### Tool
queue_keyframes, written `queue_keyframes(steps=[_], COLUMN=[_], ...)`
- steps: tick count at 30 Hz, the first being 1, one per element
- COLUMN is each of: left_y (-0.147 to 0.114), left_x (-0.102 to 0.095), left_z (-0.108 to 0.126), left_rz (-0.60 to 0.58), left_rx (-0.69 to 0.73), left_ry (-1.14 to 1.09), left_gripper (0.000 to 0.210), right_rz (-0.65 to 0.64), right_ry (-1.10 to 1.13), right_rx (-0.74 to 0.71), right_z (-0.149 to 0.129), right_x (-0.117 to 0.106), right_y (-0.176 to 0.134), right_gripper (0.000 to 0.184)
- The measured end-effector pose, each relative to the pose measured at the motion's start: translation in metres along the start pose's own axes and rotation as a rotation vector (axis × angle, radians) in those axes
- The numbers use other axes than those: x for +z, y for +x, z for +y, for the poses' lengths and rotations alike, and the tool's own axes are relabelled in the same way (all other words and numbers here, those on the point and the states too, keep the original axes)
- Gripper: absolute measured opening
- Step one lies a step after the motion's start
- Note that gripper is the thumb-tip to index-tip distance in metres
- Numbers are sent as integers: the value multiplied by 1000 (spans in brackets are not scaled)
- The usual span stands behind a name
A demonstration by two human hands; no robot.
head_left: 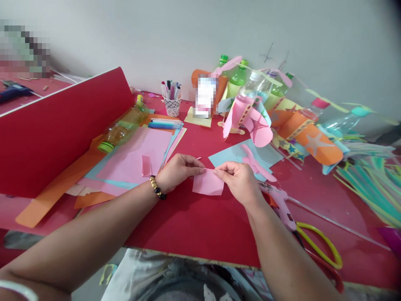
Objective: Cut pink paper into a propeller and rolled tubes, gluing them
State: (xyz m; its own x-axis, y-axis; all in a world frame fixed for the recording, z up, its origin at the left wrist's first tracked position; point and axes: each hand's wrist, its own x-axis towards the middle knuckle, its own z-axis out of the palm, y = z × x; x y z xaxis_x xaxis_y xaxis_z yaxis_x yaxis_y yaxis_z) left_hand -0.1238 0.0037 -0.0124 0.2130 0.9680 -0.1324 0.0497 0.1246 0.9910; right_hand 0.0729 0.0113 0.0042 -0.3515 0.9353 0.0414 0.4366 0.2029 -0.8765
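A small square of pink paper (208, 184) hangs between my two hands, just over the front part of the red table. Its top edge is pinched at the left corner by my left hand (183, 170), thumb against fingers. At the right corner, my right hand (239, 177) pinches the same edge; the strip along the top looks folded. Beyond my right hand lies a pink paper propeller (255, 163) on a light blue sheet (225, 154). Left of my left hand, a small folded pink piece (146, 166) rests on a stack of coloured paper (134, 146).
A pink glue gun (283, 205) and yellow-handled scissors (326, 238) lie by my right forearm. Bottle planes, one pink (247, 119) and one orange (310, 136), stand behind. A pen cup (172, 106), a plastic bottle (125, 125) and a red board (69, 129) are to the left.
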Motion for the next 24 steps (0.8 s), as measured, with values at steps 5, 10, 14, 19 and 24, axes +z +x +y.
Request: queue_keyframes(steps=[5, 10, 14, 19, 24], left_y=[2, 2, 2, 2, 2], left_x=[-1, -2, -2, -3, -3], left_z=[0, -1, -2, -1, -1], left_rz=[8, 13, -1, -18, -49], left_rx=[-36, -39, -29, -17, -9], left_ry=[-46, 4, 45, 56, 63], left_gripper=[21, 24, 26, 26, 25], right_rz=[5, 3, 10, 0, -12], right_ry=[25, 21, 12, 6, 15], right_rx=[5, 10, 16, 23, 28], right_z=[0, 1, 2, 3, 4], right_x=[-1, -1, -2, -2, -3], right_y=[0, 1, 1, 1, 1], right_gripper=[24, 25, 28, 28, 27])
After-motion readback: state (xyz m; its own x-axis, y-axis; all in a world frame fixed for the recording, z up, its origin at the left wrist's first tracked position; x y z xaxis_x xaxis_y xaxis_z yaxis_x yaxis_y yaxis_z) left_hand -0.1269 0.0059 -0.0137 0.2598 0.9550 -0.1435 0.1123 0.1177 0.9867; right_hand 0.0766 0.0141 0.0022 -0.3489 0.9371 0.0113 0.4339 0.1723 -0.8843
